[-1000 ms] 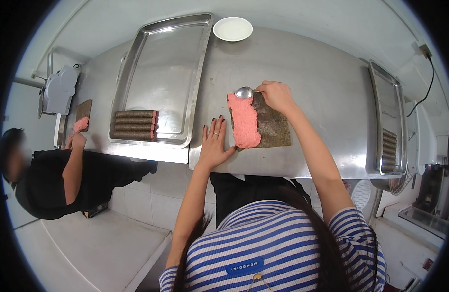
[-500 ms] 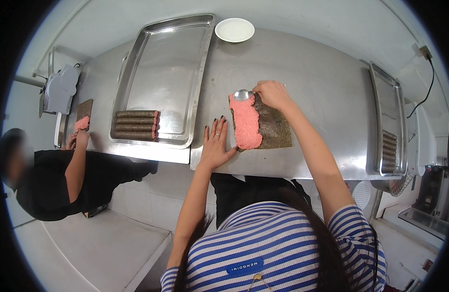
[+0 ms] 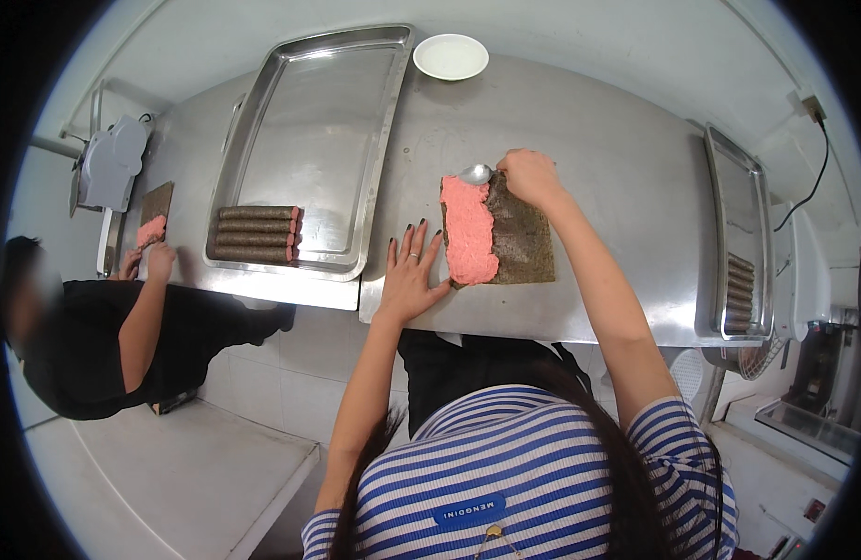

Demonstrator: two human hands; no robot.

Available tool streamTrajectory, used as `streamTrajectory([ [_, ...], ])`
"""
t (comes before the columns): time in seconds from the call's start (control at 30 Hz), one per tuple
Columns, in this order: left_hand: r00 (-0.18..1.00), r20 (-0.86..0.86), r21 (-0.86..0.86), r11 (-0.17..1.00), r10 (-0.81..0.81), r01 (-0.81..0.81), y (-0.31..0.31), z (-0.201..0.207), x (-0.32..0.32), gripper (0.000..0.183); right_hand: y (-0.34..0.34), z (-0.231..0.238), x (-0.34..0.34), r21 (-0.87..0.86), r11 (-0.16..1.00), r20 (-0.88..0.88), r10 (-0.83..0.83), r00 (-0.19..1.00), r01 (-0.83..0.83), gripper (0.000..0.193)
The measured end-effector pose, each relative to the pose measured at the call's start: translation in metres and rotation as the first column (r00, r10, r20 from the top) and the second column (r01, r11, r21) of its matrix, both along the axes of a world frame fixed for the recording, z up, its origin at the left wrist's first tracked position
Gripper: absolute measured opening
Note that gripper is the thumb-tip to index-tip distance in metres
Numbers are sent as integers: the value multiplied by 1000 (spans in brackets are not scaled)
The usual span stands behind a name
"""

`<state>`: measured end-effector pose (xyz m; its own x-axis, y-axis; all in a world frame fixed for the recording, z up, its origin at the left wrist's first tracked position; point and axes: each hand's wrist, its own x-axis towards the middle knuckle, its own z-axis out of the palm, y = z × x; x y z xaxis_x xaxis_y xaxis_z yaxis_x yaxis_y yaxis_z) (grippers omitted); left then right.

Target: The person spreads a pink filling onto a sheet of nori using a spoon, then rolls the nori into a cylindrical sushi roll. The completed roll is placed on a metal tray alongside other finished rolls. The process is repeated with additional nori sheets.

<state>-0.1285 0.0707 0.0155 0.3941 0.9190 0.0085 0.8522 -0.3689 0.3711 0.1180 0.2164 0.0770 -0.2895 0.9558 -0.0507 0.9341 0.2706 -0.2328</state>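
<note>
A dark nori sheet [image 3: 525, 245] lies on the steel table in front of me. Pink meat paste [image 3: 469, 233] covers its left half in a thick band from the far edge to the near one. My right hand [image 3: 531, 177] is closed around the handle of a metal spoon [image 3: 476, 174], whose bowl sits at the far edge of the paste. Flat on the table left of the sheet rests my left hand [image 3: 413, 278], fingers spread, its thumb at the sheet's near left corner.
Left of me, a large steel tray [image 3: 382, 140] holds several finished rolls [image 3: 257, 233]. A white bowl [image 3: 451, 58] stands at the back. Another tray [image 3: 720, 224] with rolls is at the far right. At the far left a co-worker [image 3: 104, 336] handles another paste-topped nori sheet [image 3: 158, 200].
The spoon has shifted slightly right and away from me along the paste's far end, and its bowl has tilted. My left hand keeps its place beside the sheet.
</note>
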Motion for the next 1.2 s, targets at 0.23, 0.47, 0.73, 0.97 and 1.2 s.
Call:
streamTrajectory([
  [0.23,999,33,6,1000,-19,18,1,1,-3,77,-5,20,-2,-100,991,-117,-105,988,93,30],
  [0.47,998,63,80,996,-29,24,27,-8,-3,62,-18,6,-5,-71,992,-46,-103,994,100,28],
  [0.73,999,41,128,992,-8,3,30,-6,1,56,-29,12,12,-113,983,116,-131,985,144,27],
  [0.97,1000,23,138,990,5,-8,30,-9,3,57,-26,15,14,-94,991,26,-95,995,97,30],
  [1.2,999,54,142,990,11,-18,30,-7,5,55,-31,-1,17,77,997,93,3,996,-10,32],
])
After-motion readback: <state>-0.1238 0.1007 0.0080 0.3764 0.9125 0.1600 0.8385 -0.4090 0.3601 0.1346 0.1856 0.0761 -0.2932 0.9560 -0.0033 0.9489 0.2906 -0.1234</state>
